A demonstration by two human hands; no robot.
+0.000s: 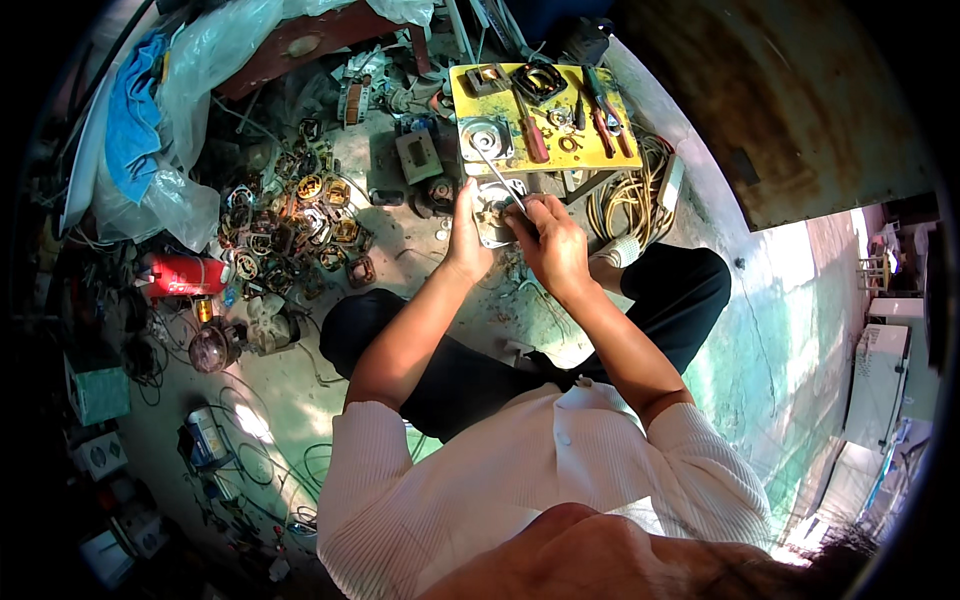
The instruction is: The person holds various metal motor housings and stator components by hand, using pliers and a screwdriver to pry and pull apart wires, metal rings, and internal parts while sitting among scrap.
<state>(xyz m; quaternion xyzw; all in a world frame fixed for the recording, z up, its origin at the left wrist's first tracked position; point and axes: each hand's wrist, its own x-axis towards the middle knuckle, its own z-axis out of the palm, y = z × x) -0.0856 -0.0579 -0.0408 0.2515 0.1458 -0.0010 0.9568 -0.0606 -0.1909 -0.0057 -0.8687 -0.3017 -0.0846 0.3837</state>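
My left hand is closed on the edge of a square metal motor end cover, fingers partly hidden behind it. With my right hand I grip a thin metal rod-like tool, whose exact kind I cannot make out. It slants up and left across the cover. Just beyond my hands lies a yellow board. On it rest another square metal cover, a red-handled screwdriver, red-handled pliers, a dark motor stator and a small ring.
A heap of copper-wound motor parts spreads over the floor at left, near a red cylinder. Coiled cable lies right of the board. A rusty panel stands at upper right. Loose wires trail at lower left.
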